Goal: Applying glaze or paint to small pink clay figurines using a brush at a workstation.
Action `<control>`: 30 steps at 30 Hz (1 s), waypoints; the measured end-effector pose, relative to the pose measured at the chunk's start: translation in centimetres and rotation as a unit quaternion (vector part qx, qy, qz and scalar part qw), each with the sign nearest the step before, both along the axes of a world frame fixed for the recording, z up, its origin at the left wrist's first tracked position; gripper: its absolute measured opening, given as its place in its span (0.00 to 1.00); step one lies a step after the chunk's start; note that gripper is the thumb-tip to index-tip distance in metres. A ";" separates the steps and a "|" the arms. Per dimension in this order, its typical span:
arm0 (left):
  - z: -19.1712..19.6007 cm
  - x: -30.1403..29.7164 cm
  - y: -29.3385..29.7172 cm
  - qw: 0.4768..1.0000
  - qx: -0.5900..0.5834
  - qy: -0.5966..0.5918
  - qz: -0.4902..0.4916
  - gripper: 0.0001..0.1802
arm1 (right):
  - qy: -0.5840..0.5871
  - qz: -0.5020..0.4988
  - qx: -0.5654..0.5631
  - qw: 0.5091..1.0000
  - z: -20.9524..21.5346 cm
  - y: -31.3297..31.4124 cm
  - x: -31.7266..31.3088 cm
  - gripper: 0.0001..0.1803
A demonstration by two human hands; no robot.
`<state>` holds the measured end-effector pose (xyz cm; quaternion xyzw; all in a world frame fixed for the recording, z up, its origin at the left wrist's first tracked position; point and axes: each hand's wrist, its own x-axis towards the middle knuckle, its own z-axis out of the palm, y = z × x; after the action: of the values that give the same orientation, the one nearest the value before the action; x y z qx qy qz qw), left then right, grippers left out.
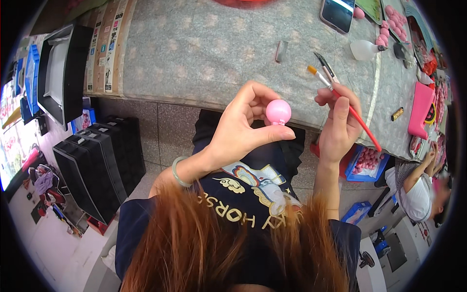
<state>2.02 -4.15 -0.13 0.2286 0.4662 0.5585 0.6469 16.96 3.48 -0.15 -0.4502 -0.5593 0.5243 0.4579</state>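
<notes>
Your left hand (pixel 238 129) pinches a small pink ball (pixel 278 111) between thumb and fingertips, lifted clear of the counter (pixel 194 53) and held over your lap, so its round face is turned up toward you and its little stubs point down, out of the way. Your right hand (pixel 336 124) is closed round a red-handled paintbrush (pixel 343 100), gripped like a pen with the bristle tip angled up and away from the ball, well apart from it; that keeps the tip off the pink surface while you turn the piece. A second, darker brush or tool seems to sit in the same grip, though the view is too small there to be sure. On the counter's right end lie more pink pieces (pixel 395 22) in rows, a small clear bottle (pixel 366 49) on its side and a phone (pixel 337 13), all within reach of your brush hand. A blue tray of pink pieces (pixel 367 163) rests below the counter edge by your right forearm.
</notes>
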 end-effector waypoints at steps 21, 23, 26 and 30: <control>-0.3 0.6 -0.2 0.989 0.034 -0.140 -0.017 0.24 | 0.044 0.149 -0.231 0.960 1.7 -0.6 -1.6 0.05; -0.4 0.9 0.0 0.991 0.045 -0.129 0.010 0.24 | 0.041 0.128 -0.205 0.970 0.6 -0.6 -1.3 0.06; -0.7 0.6 0.2 0.991 0.050 -0.120 0.027 0.23 | 0.044 0.095 -0.195 0.975 0.2 -0.8 -1.2 0.07; -0.8 0.0 0.1 0.996 0.016 -0.086 0.003 0.24 | 0.048 0.123 -0.200 0.971 0.5 -0.9 -1.1 0.08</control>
<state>1.99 -4.01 -0.90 0.1889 0.4007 0.5857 0.6788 15.87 2.56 0.36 -0.4346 -0.4715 0.6990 0.3167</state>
